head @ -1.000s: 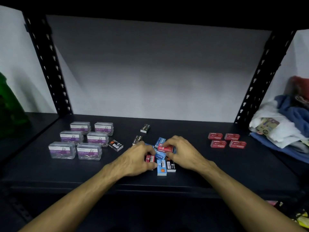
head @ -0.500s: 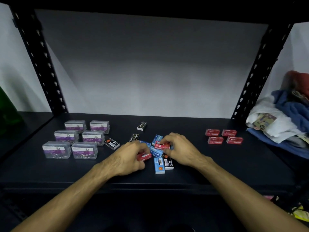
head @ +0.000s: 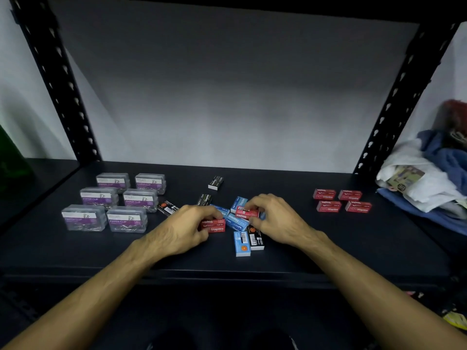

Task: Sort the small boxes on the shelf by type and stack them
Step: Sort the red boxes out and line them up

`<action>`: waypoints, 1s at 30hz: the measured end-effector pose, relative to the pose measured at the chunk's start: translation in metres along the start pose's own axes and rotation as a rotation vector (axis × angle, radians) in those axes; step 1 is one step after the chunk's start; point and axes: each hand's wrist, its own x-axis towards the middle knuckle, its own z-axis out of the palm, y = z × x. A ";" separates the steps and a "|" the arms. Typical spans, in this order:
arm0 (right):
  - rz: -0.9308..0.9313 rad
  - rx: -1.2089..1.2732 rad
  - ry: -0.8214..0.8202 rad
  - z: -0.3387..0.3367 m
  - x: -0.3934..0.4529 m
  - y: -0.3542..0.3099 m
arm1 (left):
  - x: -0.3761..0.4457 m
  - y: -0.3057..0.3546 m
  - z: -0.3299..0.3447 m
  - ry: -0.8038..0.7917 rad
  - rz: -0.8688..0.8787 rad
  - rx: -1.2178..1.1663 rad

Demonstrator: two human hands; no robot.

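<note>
On the shelf (head: 75, 251), the left hand (head: 180, 229) grips a red staple box (head: 214, 225) in the mixed pile at centre. The right hand (head: 274, 219) pinches another red box (head: 246, 212) just right of it; four sorted red boxes (head: 341, 200) lie far right.

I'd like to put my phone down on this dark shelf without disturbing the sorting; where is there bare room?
Bare shelf lies between the mixed pile of small staple boxes and the four red staple boxes; also along the back wall and the front edge. It is crowded at the clear plastic paper-clip boxes and where the left hand and right hand work.
</note>
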 end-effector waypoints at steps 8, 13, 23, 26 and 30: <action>0.052 0.047 0.007 -0.005 0.004 0.003 | 0.000 -0.007 -0.002 -0.008 -0.014 -0.016; 0.075 0.065 -0.034 -0.005 0.007 0.006 | 0.000 -0.008 -0.001 0.009 -0.020 -0.009; 0.070 0.049 -0.010 -0.001 0.010 0.006 | 0.002 0.000 0.002 0.050 -0.018 -0.056; 0.123 0.063 -0.032 -0.002 0.009 0.005 | 0.003 0.000 0.002 0.047 -0.028 -0.043; 0.157 0.113 -0.008 -0.008 0.005 0.008 | 0.006 -0.002 0.001 0.039 -0.036 -0.049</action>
